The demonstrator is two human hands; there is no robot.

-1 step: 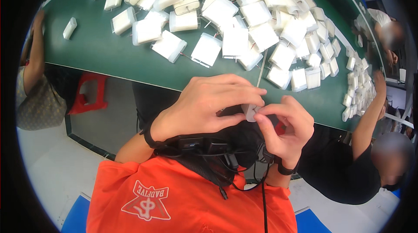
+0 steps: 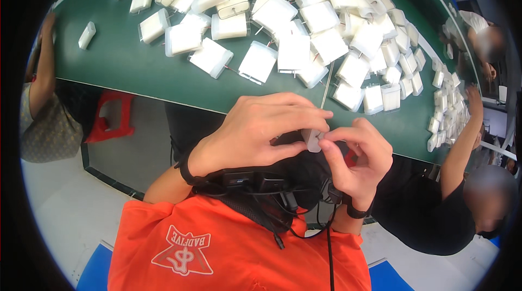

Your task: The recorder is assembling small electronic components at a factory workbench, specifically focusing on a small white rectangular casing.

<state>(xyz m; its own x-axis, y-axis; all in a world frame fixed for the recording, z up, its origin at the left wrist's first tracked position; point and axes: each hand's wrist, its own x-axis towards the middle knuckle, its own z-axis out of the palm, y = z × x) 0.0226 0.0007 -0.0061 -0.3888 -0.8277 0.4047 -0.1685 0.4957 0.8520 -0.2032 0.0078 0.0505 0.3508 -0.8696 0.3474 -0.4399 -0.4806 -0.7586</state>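
Note:
In front of my chest, just off the table's near edge, a small white block with a pale end face is held up. My left hand grips it, fingers over the top and thumb beneath; most of its body is hidden behind them. A thin dark mark, possibly a wire, shows on the end face. Against that end, the thumb and forefinger of my right hand are pinched together; whatever sits between those tips is too small to make out. Beyond my hands lies a heap of similar white blocks with translucent ends and thin leads.
The green table curves across the far side, with one lone block at its left. More blocks are heaped at the right. A person sits on each side, the right one's arm reaching onto the table. A red stool stands at left.
My right hand's fingertips have shifted very slightly at the end of the block. Everything else looks the same.

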